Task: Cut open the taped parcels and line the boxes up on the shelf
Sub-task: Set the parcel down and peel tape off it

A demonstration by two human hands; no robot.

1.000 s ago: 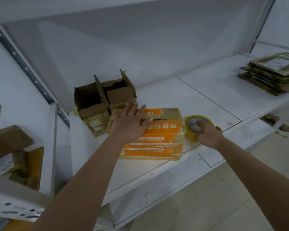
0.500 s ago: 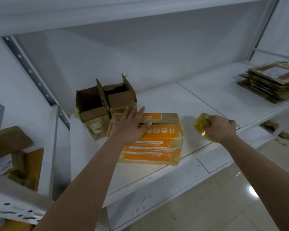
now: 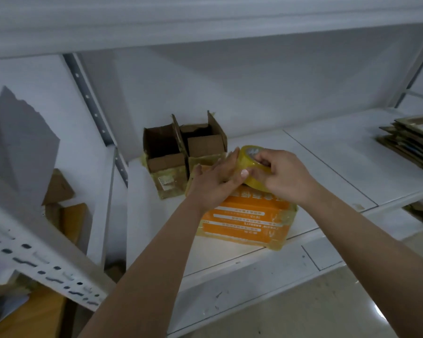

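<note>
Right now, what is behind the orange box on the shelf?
Two opened brown boxes stand behind the orange box. Both hands and the tape roll cover its back edge.

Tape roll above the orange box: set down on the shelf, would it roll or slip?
The tape roll is a round ring, so on edge it would likely roll; laid flat it probably stays. Its glossy film may feel slick, though the right hand grips it through the core.

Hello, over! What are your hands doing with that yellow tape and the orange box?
Right hand grips tape roll; left hand touches it, fingers straight. Orange box on shelf, taped shut. Two open boxes behind.
</note>
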